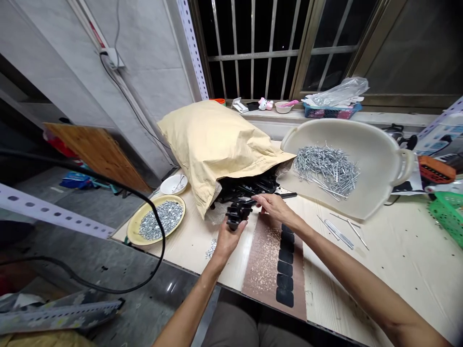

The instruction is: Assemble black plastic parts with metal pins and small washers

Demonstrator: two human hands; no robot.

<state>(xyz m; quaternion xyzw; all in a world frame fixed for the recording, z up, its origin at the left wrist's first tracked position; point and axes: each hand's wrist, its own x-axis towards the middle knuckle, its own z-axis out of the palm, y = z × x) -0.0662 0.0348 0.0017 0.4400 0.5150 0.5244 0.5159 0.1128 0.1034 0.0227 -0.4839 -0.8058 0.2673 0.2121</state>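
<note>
My left hand [227,241] is closed around a small bundle of black plastic parts [237,214], held up over the near side of the table. Just to its right, my right hand [277,208] has thumb and fingers pinched together at the bundle's upper edge; what they grip, if anything, is too small to make out. Behind both hands, more black plastic pieces [249,185] spill from the mouth of a large tan paper sack [224,140]. Below my right hand lies a brown board [260,260] with a row of black rounded squares [285,269] and scattered pale crumbs.
A white basin [376,164] of metal pins [327,168] stands at the right, several loose rods [338,233] before it. At the left edge are a yellow plate [132,231] of small metal pieces and a white bowl [166,185]. A black cable [162,226] hangs across the left.
</note>
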